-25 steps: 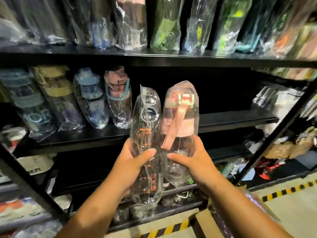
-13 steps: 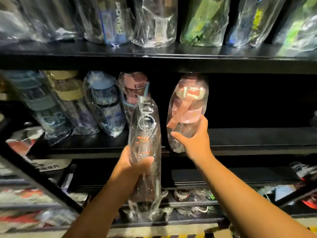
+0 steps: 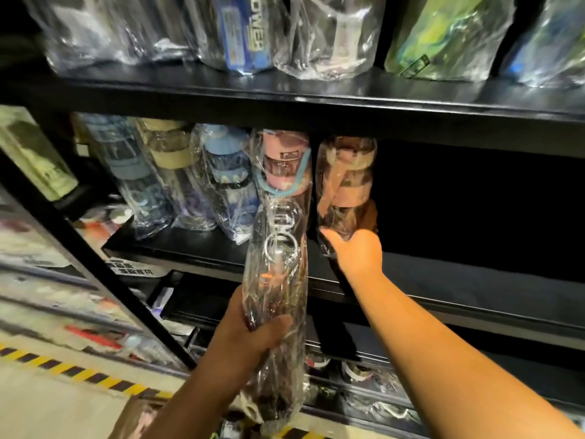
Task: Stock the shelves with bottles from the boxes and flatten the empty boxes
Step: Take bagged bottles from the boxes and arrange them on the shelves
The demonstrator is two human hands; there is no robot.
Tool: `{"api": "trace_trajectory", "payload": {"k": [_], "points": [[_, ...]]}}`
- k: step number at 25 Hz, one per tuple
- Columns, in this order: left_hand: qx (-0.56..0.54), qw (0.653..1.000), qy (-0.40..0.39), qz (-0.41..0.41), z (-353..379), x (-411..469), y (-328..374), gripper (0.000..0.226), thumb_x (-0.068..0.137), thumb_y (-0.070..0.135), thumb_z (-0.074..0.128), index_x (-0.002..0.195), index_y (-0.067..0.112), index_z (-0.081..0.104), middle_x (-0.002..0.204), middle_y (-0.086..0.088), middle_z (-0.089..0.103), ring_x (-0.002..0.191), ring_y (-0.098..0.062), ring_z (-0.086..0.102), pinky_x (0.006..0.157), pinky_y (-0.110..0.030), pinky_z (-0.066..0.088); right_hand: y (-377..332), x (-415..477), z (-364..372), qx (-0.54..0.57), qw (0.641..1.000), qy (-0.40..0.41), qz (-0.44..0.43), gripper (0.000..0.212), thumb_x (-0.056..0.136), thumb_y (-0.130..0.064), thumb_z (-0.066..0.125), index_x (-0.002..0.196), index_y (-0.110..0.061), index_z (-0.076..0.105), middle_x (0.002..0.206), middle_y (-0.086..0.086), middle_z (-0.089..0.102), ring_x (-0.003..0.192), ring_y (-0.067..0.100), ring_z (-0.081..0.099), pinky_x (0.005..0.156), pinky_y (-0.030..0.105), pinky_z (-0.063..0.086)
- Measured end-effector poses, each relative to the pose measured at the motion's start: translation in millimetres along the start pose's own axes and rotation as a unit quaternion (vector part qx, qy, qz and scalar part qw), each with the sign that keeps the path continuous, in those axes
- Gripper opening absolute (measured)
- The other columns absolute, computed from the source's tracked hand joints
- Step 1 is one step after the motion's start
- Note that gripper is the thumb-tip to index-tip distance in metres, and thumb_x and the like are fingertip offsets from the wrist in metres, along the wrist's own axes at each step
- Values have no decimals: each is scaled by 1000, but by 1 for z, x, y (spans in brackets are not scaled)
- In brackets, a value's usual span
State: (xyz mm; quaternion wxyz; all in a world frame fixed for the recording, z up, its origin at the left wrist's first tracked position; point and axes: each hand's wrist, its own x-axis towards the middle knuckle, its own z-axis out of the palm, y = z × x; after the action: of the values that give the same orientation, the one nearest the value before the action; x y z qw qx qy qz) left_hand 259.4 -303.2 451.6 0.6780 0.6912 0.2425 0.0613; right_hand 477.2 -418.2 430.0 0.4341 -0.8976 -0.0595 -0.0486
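My right hand (image 3: 354,251) grips the lower part of a pink-lidded bottle (image 3: 346,185) in clear plastic wrap, held upright on the black middle shelf (image 3: 459,280) at the right end of a row of wrapped bottles (image 3: 202,182). My left hand (image 3: 250,337) is closed around a clear bottle with orange marks (image 3: 275,280), also in a plastic bag, held upright in front of the shelf edge, below and left of the pink one.
The upper shelf (image 3: 316,96) carries more wrapped bottles. To the right of the pink bottle the middle shelf is dark and bare. A black slanted post (image 3: 95,264) crosses at left. Yellow-black floor tape (image 3: 79,372) and lower shelves with packaged goods lie below.
My right hand has pushed the pink-lidded bottle further in onto the middle shelf, beside the row. My left hand with the clear bottle stayed low, and the view shifted right and closer.
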Motion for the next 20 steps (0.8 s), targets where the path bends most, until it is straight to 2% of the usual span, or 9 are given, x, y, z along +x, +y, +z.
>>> {"api": "trace_trajectory", "payload": {"k": [3,5,6,8,10,12,14,17,20], "points": [[4,1000,12,5,2,-3,0,73,44,58,74,112,40,54,95,22,71,85,0,69,70,-24,48,0,-1,-2,-21,1000,-15,-1,67,82,-57,70,49,-14,29,46,1,33,43,18,34,49,34,26],[5,1000,20,5,5,-5,0,71,47,57,76,112,41,54,96,20,71,84,0,70,71,-26,49,1,-3,-6,-17,999,-30,-6,65,80,-57,71,55,-12,32,50,0,33,46,19,35,49,34,26],[9,1000,17,11,8,-6,1,67,52,54,77,113,41,54,96,21,71,85,1,70,72,-26,49,4,-4,-8,-6,999,-31,-8,61,77,-58,73,63,-8,41,56,1,41,54,21,43,53,35,31],[17,999,6,31,15,-7,3,56,64,44,78,114,42,53,97,25,70,87,3,68,72,-23,48,12,-11,-16,50,998,-35,-19,72,74,-58,75,112,0,54,99,7,59,95,24,57,76,34,45],[21,998,-8,50,23,-6,5,50,75,33,81,114,43,51,97,29,68,88,9,66,70,-16,48,19,-40,-34,150,987,-47,-14,84,80,-59,66,145,-15,36,138,-3,43,131,13,41,102,27,36],[38,997,-36,60,38,-3,8,49,82,20,80,114,40,49,93,33,67,84,14,64,62,-7,47,23,-79,-57,249,966,-65,-34,72,84,-64,59,144,-32,37,148,-13,37,136,1,37,111,26,32],[46,994,-72,69,56,2,14,52,82,10,77,118,34,49,92,30,69,83,12,65,62,-4,47,28,-111,-76,347,927,-135,-47,78,76,-72,65,141,-35,45,145,-6,49,133,7,46,109,33,39],[41,987,-133,85,85,14,25,50,80,19,79,124,26,57,95,13,75,87,-2,71,71,-15,55,36,-137,-98,409,875,-258,29,94,61,-65,82,143,-40,43,132,-13,63,124,13,58,91,26,53],[23,980,-166,111,117,28,29,58,65,52,79,119,37,62,105,4,75,101,-15,71,88,-37,57,56,-142,-119,350,903,-248,-11,102,69,-47,85,150,-44,24,143,-19,51,133,8,50,102,31,48]]}}
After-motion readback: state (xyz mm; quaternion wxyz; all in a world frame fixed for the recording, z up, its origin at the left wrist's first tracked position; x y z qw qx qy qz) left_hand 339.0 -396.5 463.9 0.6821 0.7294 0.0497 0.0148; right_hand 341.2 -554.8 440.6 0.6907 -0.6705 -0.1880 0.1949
